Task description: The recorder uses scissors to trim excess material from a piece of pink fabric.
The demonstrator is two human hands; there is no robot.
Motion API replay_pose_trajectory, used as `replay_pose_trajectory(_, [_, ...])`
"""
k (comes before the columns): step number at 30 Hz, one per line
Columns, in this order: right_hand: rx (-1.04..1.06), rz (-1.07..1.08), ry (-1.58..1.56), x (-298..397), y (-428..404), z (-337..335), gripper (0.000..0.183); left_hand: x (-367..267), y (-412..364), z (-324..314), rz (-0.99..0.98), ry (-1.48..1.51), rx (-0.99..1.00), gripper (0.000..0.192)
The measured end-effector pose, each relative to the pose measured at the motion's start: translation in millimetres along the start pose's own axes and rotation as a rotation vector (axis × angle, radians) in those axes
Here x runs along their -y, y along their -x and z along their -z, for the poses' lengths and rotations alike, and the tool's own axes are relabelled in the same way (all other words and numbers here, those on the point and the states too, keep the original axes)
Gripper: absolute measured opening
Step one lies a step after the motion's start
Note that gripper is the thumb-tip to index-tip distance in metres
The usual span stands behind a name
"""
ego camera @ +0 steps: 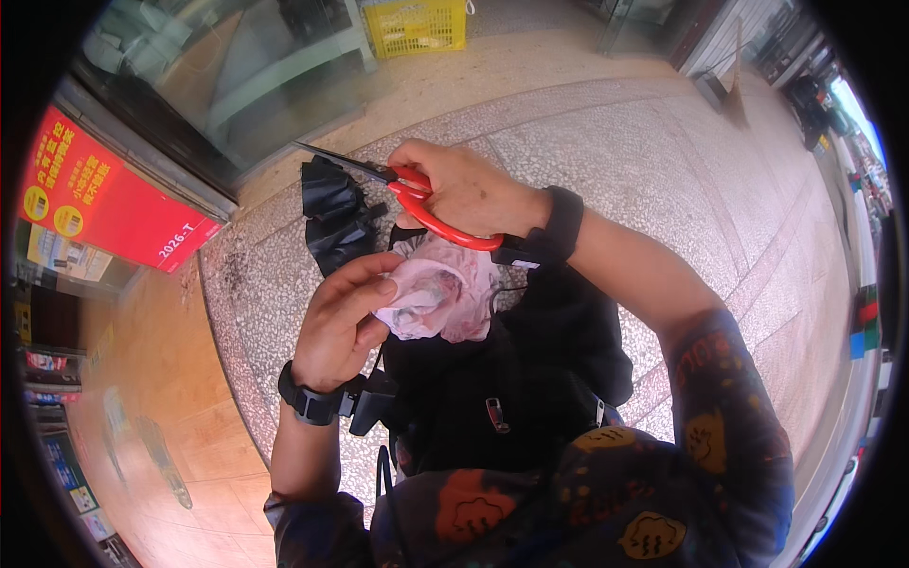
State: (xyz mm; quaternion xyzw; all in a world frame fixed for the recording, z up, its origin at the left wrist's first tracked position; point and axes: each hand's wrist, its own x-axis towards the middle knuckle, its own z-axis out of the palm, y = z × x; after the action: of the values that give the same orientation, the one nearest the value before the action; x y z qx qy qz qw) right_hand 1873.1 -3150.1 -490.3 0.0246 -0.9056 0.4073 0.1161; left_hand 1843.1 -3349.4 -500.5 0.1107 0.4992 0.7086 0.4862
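My right hand (476,186) grips a pair of scissors (444,226) with red handles and dark blades that point to the upper left. Between the thumb and fingers of my left hand (341,312) is a bunched piece of thin pink patterned cloth (433,295). The scissor handles pass just above the cloth's far edge; whether they touch it I cannot tell. Beneath the cloth, a black bag or garment with zippers (454,397) covers my lap. A crumpled black folded item (334,213) is below the scissor blades, on or above the speckled floor.
Speckled stone floor (589,142) spreads ahead, with wood-look flooring (163,369) at the left. Glass doors stand at upper left, beside a red sign with writing (121,192). A yellow plastic crate (415,28) sits at the top. A broom (736,99) leans at upper right.
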Motion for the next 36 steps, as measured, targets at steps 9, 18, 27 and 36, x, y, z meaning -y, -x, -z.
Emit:
replay_pose_trajectory(9, [0.176, -0.206, -0.192, -2.9, 50.6, -4.7, 0.052, 6.1, -6.5, 6.8, -0.180, 0.278, 0.048, 0.025])
replay_pose_trajectory(18, [-0.015, -0.162, -0.279, -1.6, 54.3, -14.0, 0.047, -2.7, 1.5, -14.4, -0.277, -0.031, 0.093, 0.028])
replay_pose_trajectory(27, [0.188, -0.233, -0.834, 10.4, 35.2, 45.7, 0.039, 1.2, 4.9, 4.9, -0.088, -0.452, 0.232, 0.020])
replay_pose_trajectory(36, [-0.050, -0.134, -0.145, -11.1, 13.6, -13.5, 0.048, 15.1, -4.9, -10.8, -0.245, 0.053, 0.235, 0.035])
